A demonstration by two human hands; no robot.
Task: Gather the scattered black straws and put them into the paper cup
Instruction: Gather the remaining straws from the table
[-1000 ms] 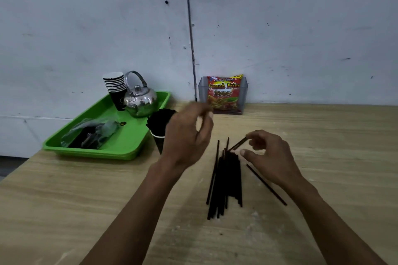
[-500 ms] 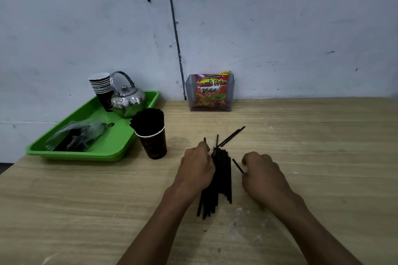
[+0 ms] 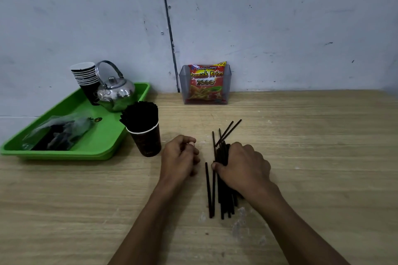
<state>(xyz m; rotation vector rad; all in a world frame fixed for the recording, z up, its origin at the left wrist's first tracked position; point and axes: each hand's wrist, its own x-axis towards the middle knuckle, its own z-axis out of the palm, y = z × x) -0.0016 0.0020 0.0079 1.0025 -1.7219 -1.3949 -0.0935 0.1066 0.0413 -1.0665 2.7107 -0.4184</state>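
A bunch of black straws (image 3: 223,198) lies on the wooden table (image 3: 312,157), pointing away from me. My right hand (image 3: 243,168) lies over the middle of the bunch with thumb and fingers closed around it. Two straws (image 3: 229,131) fan out to the far right, and one straw (image 3: 208,189) lies loose at the left. My left hand (image 3: 181,157) rests on the table just left of the bunch, fingers curled with nothing seen in them. A dark paper cup (image 3: 147,140) packed with black straws stands left of that hand.
A green tray (image 3: 107,135) at the far left holds a stack of paper cups (image 3: 86,79), a steel kettle (image 3: 114,90) and a plastic bag (image 3: 58,133). A clear holder with a snack packet (image 3: 206,84) stands against the wall.
My left hand came down from near the cup to the table, then drew off the bunch to the left. My right hand moved left onto the straws and closed around them.
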